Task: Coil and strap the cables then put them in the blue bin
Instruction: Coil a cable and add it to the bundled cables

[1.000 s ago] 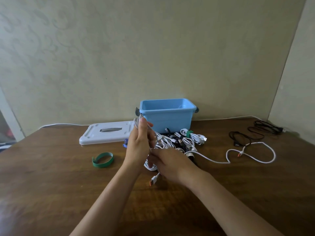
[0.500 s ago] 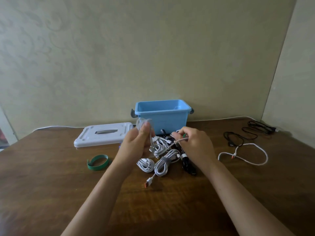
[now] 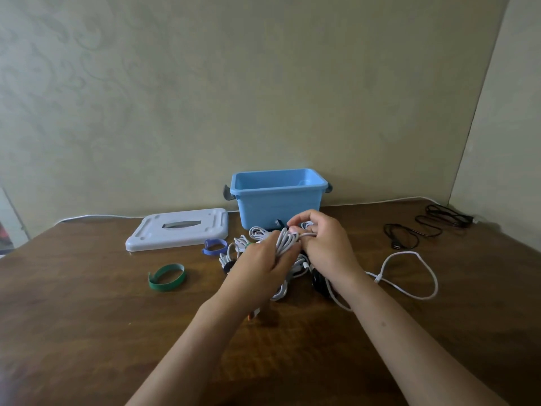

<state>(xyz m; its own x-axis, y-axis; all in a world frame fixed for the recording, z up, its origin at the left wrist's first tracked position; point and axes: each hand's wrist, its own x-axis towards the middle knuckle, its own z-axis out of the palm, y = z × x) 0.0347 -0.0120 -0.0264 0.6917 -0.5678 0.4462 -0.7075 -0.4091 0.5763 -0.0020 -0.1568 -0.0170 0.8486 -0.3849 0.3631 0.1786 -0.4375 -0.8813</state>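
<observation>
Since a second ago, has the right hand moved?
Yes. The right hand has moved away from the person, toward the blue bin, now gripping the white cable coil.

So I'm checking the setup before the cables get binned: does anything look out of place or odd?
Nothing is damaged or spilled. The blue bin stands upright and open, its white lid flat beside it. A loose white cable and black cables sprawl uncoiled on the right, awaiting work.

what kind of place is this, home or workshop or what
Probably a room in a home, though that is a guess: a plain wooden table pushed into a corner of patterned papered walls, with a small blue bin and household charging cables on it.
</observation>
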